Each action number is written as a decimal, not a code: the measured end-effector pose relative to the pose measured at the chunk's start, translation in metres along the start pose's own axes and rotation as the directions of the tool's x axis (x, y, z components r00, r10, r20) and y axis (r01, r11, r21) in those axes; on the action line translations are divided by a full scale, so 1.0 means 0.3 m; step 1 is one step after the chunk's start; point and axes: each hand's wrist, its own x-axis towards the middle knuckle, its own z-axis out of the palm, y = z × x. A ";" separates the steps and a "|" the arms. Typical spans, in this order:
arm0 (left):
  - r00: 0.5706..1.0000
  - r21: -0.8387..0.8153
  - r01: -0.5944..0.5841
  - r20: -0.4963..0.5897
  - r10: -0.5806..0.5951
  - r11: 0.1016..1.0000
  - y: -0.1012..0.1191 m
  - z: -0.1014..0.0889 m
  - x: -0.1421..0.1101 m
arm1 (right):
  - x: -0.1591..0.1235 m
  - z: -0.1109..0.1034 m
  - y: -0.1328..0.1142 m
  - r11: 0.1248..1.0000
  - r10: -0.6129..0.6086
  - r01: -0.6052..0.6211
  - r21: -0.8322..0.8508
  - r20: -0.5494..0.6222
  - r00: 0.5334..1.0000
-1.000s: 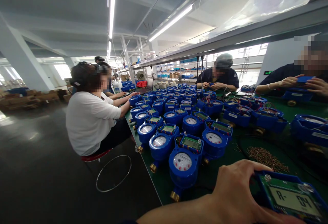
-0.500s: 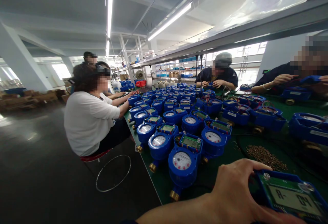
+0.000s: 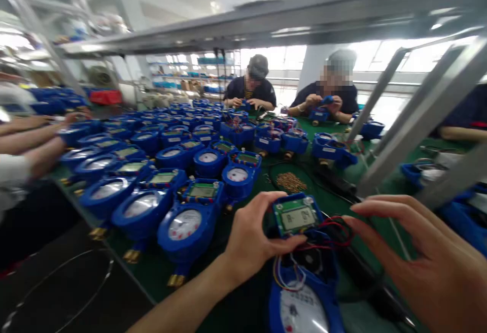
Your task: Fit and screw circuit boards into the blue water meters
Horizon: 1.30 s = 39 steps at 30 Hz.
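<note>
My left hand (image 3: 254,236) grips a blue-framed display module (image 3: 299,216) by its sides, thumb below and fingers above. The module is a green circuit board with a small LCD screen. Below it is a blue water meter (image 3: 335,302) with a white dial, partly cut off by the bottom edge. Thin coloured wires (image 3: 283,279) hang between module and meter, and red wires (image 3: 338,226) loop out at the right. My right hand (image 3: 422,257) is beside these red wires, thumb and forefinger slightly apart. A black pen-shaped tool with a metal tip (image 3: 365,277) lies partly behind that hand.
Rows of blue water meters (image 3: 186,226) fill the green table to the left. A pile of small brass-coloured screws (image 3: 291,182) lies beyond the module. Grey metal struts (image 3: 429,114) slant down at right, under an overhead shelf (image 3: 266,23). Co-workers sit across and at left.
My view has swung right. The display module is now seen over a meter, its screen no longer showing "A- 04". My right hand has come into view by the red wires.
</note>
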 end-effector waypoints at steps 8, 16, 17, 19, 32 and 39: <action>0.985 0.161 -0.166 -0.021 0.171 0.973 -0.016 0.005 -0.016 | 0.006 -0.027 -0.075 1.000 -0.012 0.009 0.021 0.102 0.995; 0.939 0.291 -0.319 -0.028 0.342 0.902 -0.023 -0.006 -0.021 | 0.000 -0.021 -0.086 0.995 -0.096 0.094 0.019 0.175 0.980; 0.936 0.296 -0.326 -0.029 0.350 0.898 -0.024 -0.006 -0.021 | -0.002 -0.020 -0.084 0.994 -0.104 0.107 -0.007 0.180 0.978; 0.929 0.301 -0.343 -0.029 0.368 0.890 -0.025 -0.006 -0.021 | -0.004 -0.019 -0.079 0.991 -0.110 0.123 -0.055 0.196 0.974; 0.891 0.350 -0.412 -0.038 0.453 0.841 -0.032 -0.010 -0.023 | -0.016 -0.028 -0.076 0.990 -0.082 0.113 -0.084 0.311 0.947; 0.863 0.385 -0.449 -0.049 0.504 0.806 -0.031 -0.007 -0.022 | -0.030 -0.019 -0.099 0.976 -0.114 0.153 -0.155 0.235 0.965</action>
